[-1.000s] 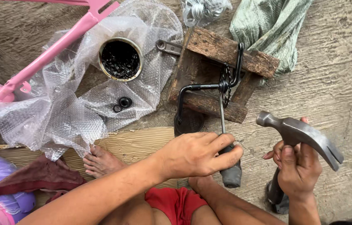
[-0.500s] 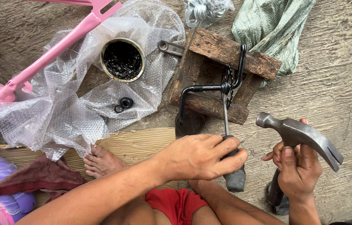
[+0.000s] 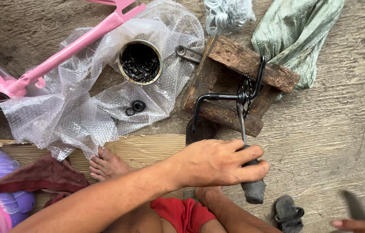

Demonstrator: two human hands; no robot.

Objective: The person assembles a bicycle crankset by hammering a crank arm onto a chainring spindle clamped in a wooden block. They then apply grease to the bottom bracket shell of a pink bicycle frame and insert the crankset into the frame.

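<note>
Rough concrete floor [image 3: 342,129] underfoot, plank beneath my foot. My left hand [image 3: 217,163] reaches across, fingers wrapped tight round grey handle of screwdriver [image 3: 247,164]; its shaft tip sits at black crank [image 3: 238,96] resting on wooden block [image 3: 238,82]. My right hand [image 3: 357,225] at bottom edge, blurred, mostly cut off; grip cannot tell, dark hammer [image 3: 355,206] streak above it. Bubble wrap [image 3: 79,116], grease tin [image 3: 140,62], pink bike frame [image 3: 66,49] lie at left.

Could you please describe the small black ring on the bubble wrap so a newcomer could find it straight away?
Start at the sheet of clear bubble wrap, then the round tin of dark grease on it. Just below lies the thick black ring, chunkier than the thin ring touching it.
</note>
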